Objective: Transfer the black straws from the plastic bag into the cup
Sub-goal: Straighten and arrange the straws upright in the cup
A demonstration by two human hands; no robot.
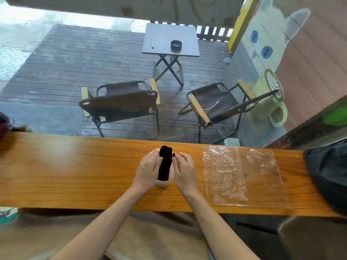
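A bundle of black straws stands upright in a pale cup on the wooden counter. My left hand holds the bundle from the left, fingers curled against it. My right hand is on the right side, its fingertips pinching the top of the straws. The two hands hide most of the cup. The clear plastic bag lies flat on the counter to the right, with nothing visible inside it.
A dark bag sits at the counter's right end. Beyond the window are two folding chairs and a small table on a wet deck. A dark object lies at the counter's far left.
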